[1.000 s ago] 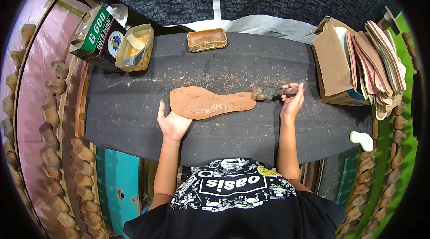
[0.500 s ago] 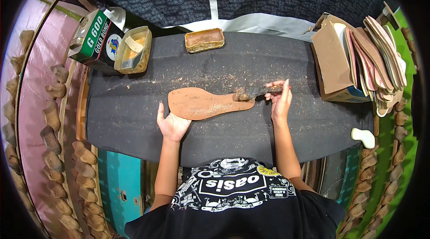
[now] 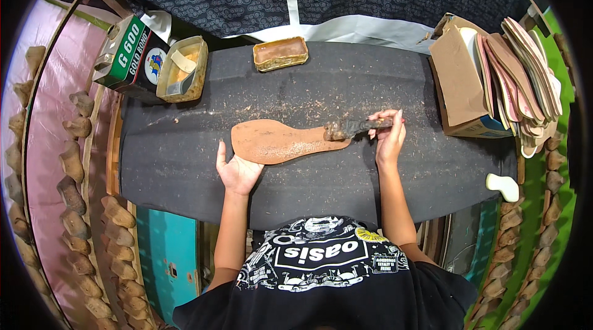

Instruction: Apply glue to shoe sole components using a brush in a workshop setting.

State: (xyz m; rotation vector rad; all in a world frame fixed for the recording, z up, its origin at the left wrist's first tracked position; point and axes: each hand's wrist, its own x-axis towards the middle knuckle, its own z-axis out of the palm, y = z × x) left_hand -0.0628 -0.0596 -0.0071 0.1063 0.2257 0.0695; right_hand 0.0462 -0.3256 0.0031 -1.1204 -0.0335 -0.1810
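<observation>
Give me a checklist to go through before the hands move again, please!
1. Brush held firmly: ok, the right hand has its handle; how tightly, cannot tell.
2. Brush over the sole: ok, its tip is at the narrow end of the brown sole.
3. Sole supported: ok, the left hand is under its wide end, thumb out to the side.
4. Tub has stuff in it: ok, brown stuff shows inside.
5. Table clean: not ok, crumbs are scattered about.
6. Sole fully coated: cannot tell.
</observation>
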